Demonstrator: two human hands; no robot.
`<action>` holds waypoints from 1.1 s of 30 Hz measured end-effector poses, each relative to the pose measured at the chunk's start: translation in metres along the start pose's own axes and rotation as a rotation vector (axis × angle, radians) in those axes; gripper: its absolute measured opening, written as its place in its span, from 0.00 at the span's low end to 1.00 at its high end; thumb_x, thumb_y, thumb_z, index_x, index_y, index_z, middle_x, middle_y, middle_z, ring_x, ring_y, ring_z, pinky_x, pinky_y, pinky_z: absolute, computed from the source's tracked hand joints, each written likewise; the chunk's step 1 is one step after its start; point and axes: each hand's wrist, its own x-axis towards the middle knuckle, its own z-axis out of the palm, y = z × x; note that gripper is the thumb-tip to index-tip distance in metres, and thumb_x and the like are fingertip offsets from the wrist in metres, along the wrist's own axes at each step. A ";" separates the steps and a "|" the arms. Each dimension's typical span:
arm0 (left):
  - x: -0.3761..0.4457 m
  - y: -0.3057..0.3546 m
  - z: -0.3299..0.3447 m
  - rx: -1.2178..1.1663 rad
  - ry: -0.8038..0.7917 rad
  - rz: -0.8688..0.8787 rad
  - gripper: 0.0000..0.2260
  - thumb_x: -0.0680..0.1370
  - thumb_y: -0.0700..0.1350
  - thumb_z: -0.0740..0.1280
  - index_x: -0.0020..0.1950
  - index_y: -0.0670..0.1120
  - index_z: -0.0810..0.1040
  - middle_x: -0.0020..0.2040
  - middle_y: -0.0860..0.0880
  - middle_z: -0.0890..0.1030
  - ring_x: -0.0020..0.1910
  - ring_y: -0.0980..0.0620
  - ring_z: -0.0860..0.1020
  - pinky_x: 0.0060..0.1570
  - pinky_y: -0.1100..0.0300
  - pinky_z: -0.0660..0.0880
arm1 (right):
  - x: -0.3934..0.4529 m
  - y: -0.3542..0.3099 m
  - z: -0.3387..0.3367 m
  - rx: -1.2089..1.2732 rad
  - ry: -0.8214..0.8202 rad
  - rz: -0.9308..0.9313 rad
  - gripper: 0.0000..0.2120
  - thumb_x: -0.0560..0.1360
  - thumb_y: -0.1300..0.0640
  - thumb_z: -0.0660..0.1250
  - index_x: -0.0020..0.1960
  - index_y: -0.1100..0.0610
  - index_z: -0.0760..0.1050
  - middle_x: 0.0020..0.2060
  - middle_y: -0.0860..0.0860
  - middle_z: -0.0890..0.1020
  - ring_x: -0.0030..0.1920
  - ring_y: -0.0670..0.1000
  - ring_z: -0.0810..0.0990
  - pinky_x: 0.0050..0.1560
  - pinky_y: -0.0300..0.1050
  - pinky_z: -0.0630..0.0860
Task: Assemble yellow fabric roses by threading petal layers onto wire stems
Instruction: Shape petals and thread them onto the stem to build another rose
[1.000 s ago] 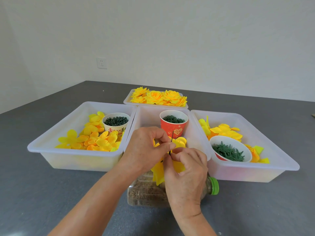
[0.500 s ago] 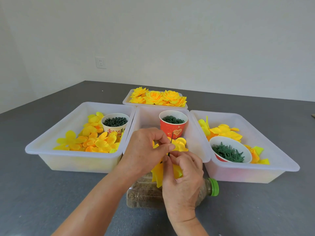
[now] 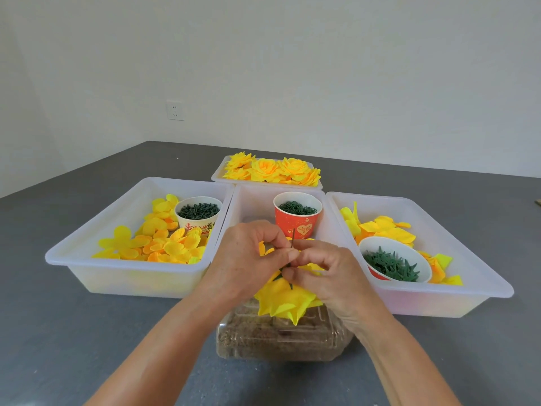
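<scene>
A half-built yellow fabric rose (image 3: 285, 298) hangs upside down between my hands, above a clear plastic jar (image 3: 278, 338) lying on the table. A thin dark wire stem (image 3: 293, 241) pokes up from it. My left hand (image 3: 248, 259) pinches the stem and petals from the left. My right hand (image 3: 325, 272) pinches a green star-shaped calyx (image 3: 282, 273) against the rose's base. Finished yellow roses (image 3: 270, 170) fill the far tray.
The left bin (image 3: 131, 265) holds loose petals and a white cup of green pieces (image 3: 198, 213). A red cup of green rings (image 3: 297, 213) stands in the middle bin. The right bin (image 3: 456, 291) holds petals and a bowl of green calyxes (image 3: 393, 263). The table is grey.
My hands have closed in on the stem. The right hand rose and now presses a green calyx down the wire onto the rose, whose petals hang lower over the jar.
</scene>
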 end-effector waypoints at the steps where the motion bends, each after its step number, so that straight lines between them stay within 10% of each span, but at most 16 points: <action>1: 0.000 -0.001 0.000 -0.007 0.003 0.005 0.12 0.69 0.40 0.74 0.31 0.53 0.76 0.32 0.57 0.77 0.36 0.62 0.74 0.40 0.71 0.69 | 0.001 0.001 0.000 -0.053 0.021 0.006 0.13 0.65 0.62 0.77 0.33 0.44 0.82 0.50 0.45 0.83 0.58 0.50 0.77 0.60 0.56 0.73; 33: 0.006 -0.006 0.003 0.016 -0.011 0.006 0.10 0.70 0.40 0.74 0.32 0.49 0.77 0.32 0.56 0.78 0.34 0.64 0.74 0.38 0.72 0.69 | -0.011 0.017 0.011 -0.105 0.103 0.048 0.08 0.69 0.57 0.74 0.35 0.47 0.77 0.60 0.46 0.77 0.69 0.37 0.61 0.69 0.45 0.59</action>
